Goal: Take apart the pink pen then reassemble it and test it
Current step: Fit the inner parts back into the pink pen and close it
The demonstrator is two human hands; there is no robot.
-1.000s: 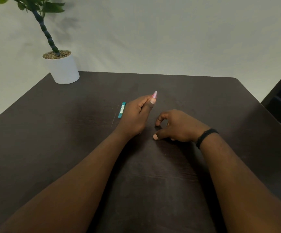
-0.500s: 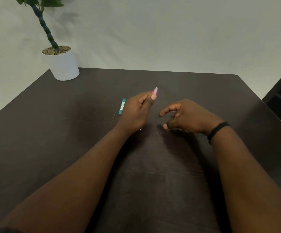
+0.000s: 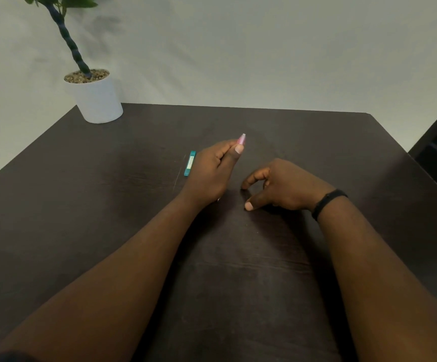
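The left hand point(image 3: 216, 171) is clenched around the pink pen point(image 3: 242, 139), whose tip pokes out past the thumb and fingers. The right hand point(image 3: 282, 185) rests just beside it on the dark surface point(image 3: 107, 205), fingers curled loosely, grasping nothing visible. A teal stick point(image 3: 189, 163) lies just left of the left hand.
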